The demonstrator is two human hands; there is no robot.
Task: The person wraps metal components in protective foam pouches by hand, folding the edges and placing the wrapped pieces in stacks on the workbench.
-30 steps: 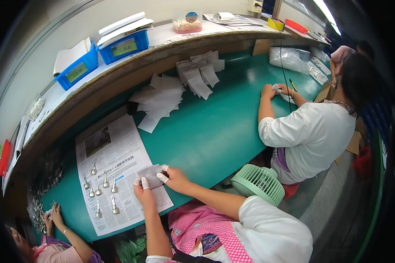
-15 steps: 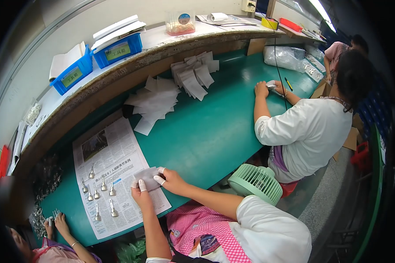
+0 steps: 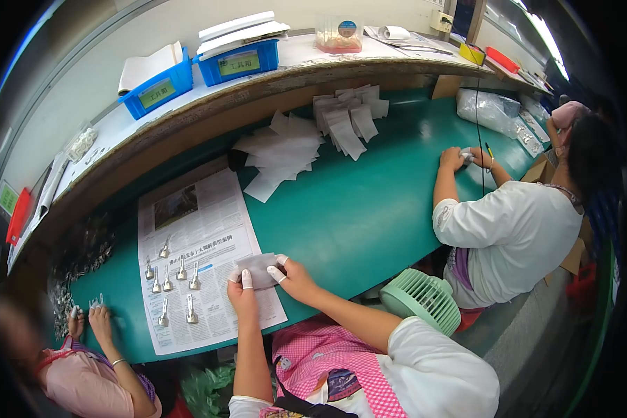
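Observation:
My left hand (image 3: 244,296), with white finger cots on its fingertips, pinches the left edge of a thin translucent sheet (image 3: 259,270). On the opposite side my right hand (image 3: 296,282), also in finger cots, grips the right edge. Whether the sheet is a flat paper or a small bag, and whether anything lies inside it, I cannot tell. Both hands are over the right side of a spread newspaper (image 3: 219,202). Several small silver metal parts with wide bases and narrow stems, one of them a metal part (image 3: 191,310), rest on the newspaper left of my hands.
Loose translucent sheets (image 3: 285,153) lie in piles at the table's back. A dark heap of metal parts (image 3: 83,254) is at far left. Co-workers sit on both sides, hands busy. A green fan (image 3: 421,299) stands to my right. Blue bins (image 3: 240,64) sit on the shelf.
The camera view has turned, so the scene sits farther right. Both my hands keep hold of the sheet over the newspaper. The left co-worker shows more fully.

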